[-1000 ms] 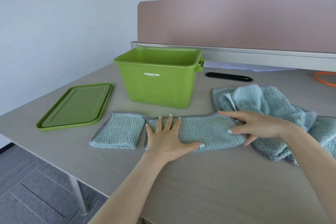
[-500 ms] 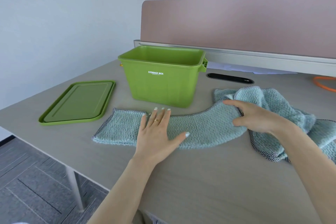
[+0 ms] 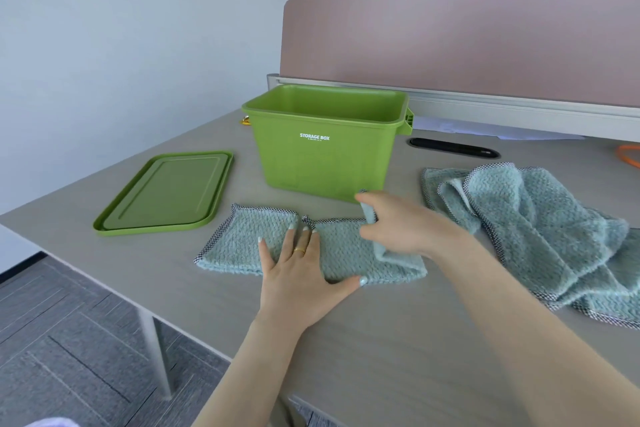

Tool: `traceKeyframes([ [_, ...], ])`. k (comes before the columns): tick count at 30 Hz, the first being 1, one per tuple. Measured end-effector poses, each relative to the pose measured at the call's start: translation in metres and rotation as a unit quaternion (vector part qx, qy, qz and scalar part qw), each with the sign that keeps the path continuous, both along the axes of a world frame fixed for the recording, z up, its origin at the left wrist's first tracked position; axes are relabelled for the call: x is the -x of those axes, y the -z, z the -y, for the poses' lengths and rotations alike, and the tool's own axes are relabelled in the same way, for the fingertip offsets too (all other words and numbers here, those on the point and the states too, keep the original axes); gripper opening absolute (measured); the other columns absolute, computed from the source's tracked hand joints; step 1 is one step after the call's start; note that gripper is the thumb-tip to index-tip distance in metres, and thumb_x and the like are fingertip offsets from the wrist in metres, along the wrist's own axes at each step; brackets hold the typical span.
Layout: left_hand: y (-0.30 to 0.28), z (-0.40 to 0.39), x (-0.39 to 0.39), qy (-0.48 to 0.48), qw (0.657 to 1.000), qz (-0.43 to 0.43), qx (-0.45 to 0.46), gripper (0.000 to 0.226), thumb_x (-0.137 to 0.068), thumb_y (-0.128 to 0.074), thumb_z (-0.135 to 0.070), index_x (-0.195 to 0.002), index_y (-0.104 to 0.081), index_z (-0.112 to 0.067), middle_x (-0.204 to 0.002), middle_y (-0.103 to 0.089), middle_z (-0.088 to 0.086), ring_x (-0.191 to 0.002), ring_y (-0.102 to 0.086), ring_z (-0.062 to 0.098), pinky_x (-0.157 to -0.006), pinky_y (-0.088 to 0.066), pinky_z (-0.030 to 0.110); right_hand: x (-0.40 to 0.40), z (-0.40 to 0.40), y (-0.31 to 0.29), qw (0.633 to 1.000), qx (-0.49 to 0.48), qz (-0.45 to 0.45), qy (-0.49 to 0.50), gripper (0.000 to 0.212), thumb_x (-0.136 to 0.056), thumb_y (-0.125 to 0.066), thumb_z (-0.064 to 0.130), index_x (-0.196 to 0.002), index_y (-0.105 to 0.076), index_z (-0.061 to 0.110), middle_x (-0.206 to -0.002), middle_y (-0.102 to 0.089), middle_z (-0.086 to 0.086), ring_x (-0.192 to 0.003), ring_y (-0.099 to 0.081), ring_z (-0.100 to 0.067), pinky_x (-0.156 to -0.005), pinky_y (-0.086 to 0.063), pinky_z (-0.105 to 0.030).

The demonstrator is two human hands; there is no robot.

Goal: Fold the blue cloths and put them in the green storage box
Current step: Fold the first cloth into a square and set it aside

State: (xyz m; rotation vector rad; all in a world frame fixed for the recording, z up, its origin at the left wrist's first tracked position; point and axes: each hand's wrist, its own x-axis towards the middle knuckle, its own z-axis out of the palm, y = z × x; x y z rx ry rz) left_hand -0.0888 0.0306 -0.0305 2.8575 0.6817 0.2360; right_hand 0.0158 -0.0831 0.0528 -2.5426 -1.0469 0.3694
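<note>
Cloth [image 3: 339, 253] looking soft, limp; left hand [image 3: 298, 274] pressing flat, open, while right hand [image 3: 398, 229] is pinching its hemmed corner.

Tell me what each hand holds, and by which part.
The right hand pinches the blue cloth by its right end, lifted over. The left hand grips nothing; it presses flat on the cloth's middle.

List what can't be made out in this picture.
- Floor of the green storage box, head view: hidden by its own front wall, so contents unknown.
- Small print under "STORAGE BOX": too small.
- Pile of blue cloths: overlapping and cut by the right edge; count unclear.
- Cloth being folded: partly covered by the left hand and right hand.
- Orange item: cut by the right edge.
</note>
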Motion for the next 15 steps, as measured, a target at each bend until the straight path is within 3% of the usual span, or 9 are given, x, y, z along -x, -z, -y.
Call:
traceKeyframes([
  [3, 0.000, 0.001, 0.000, -0.014, 1.000, -0.022, 0.008, 0.110, -0.068, -0.032, -0.084, -0.148, -0.004, -0.015, -0.159, -0.003, -0.004, -0.145, 0.011, 0.013, -0.110, 0.019, 0.049, 0.011, -0.025, 0.012, 1.000, 0.022, 0.000, -0.010, 0.047, -0.090, -0.048, 0.015, -0.134, -0.038, 0.001, -0.142, -0.038, -0.014, -0.128, -0.041, -0.030, -0.102, -0.036, -0.038],
  [10, 0.003, 0.002, -0.002, -0.019, 1.000, -0.008, 0.001, 0.127, -0.047, -0.010, -0.090, -0.149, -0.002, -0.016, -0.158, -0.002, -0.007, -0.145, 0.011, 0.013, -0.112, 0.016, 0.050, 0.022, -0.046, 0.031, 0.998, 0.016, 0.008, -0.059, 0.044, -0.090, -0.044, 0.012, -0.133, -0.041, 0.008, -0.139, -0.046, -0.010, -0.124, -0.045, -0.026, -0.095, -0.037, -0.032],
  [13, 0.003, 0.002, -0.002, -0.015, 1.000, -0.002, 0.007, 0.124, -0.049, -0.013, -0.090, -0.149, -0.001, -0.019, -0.158, -0.003, -0.007, -0.145, 0.011, 0.014, -0.112, 0.015, 0.049, 0.021, -0.043, 0.030, 0.996, 0.007, -0.029, -0.084, 0.055, -0.093, -0.046, 0.024, -0.145, -0.030, 0.021, -0.146, -0.041, 0.001, -0.130, -0.041, -0.018, -0.092, -0.031, -0.021],
  [15, 0.003, 0.002, -0.002, -0.014, 1.000, 0.000, 0.018, 0.117, -0.055, -0.021, -0.090, -0.149, -0.004, -0.021, -0.158, -0.004, -0.006, -0.145, 0.010, 0.015, -0.112, 0.015, 0.049, 0.018, -0.038, 0.027, 0.993, -0.011, -0.084, -0.077, 0.058, -0.091, -0.049, 0.041, -0.144, -0.030, 0.028, -0.137, -0.050, 0.006, -0.118, -0.051, -0.012, -0.091, -0.034, -0.021],
])
